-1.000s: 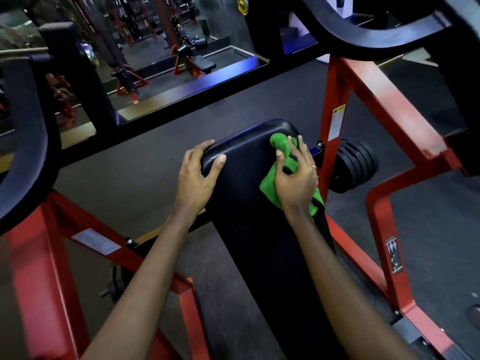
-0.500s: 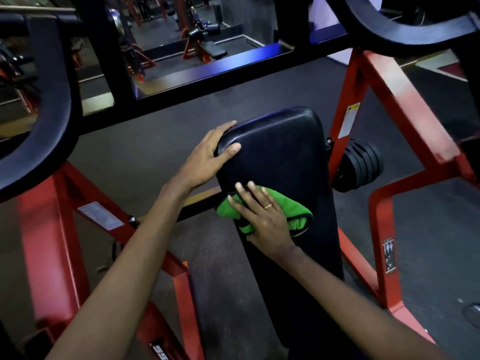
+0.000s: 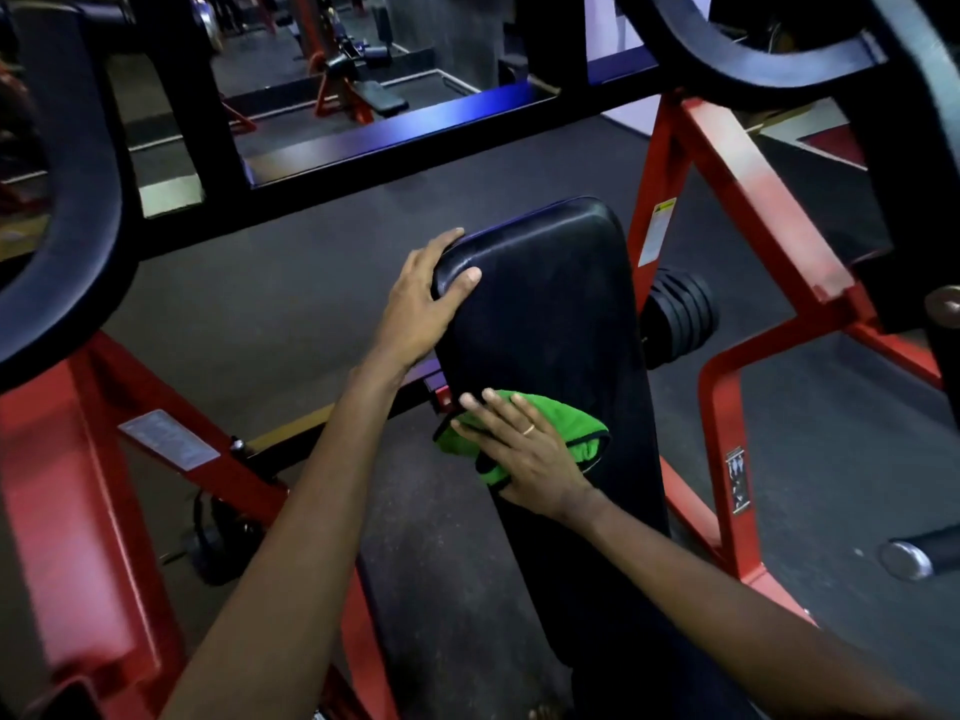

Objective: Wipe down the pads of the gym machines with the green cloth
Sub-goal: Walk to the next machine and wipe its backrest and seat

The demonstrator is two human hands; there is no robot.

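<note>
Fingers of your right hand (image 3: 524,459): spread and straight, pressing the green cloth (image 3: 584,433) flat.
Fingers of your left hand (image 3: 421,309): curled round the upper left corner of the bench pad (image 3: 561,304), with your thumb on its face.
Green cloth: bunched under your right palm at the pad's left edge, mid-frame.
Bench pad: black, running from lower centre up to mid-frame.
Frame: the red frame (image 3: 727,163) stands on both sides of the pad.
Plates: stacked black weight plates (image 3: 680,309) sit just right of the pad.

Most of cloth (image 3: 576,423) hidden under right hand (image 3: 524,454); left hand (image 3: 415,309) fingertips unseen behind pad (image 3: 550,314) edge; stickers (image 3: 655,231) on frame (image 3: 748,200) blurred, unreadable; pad's lower end cut off.
</note>
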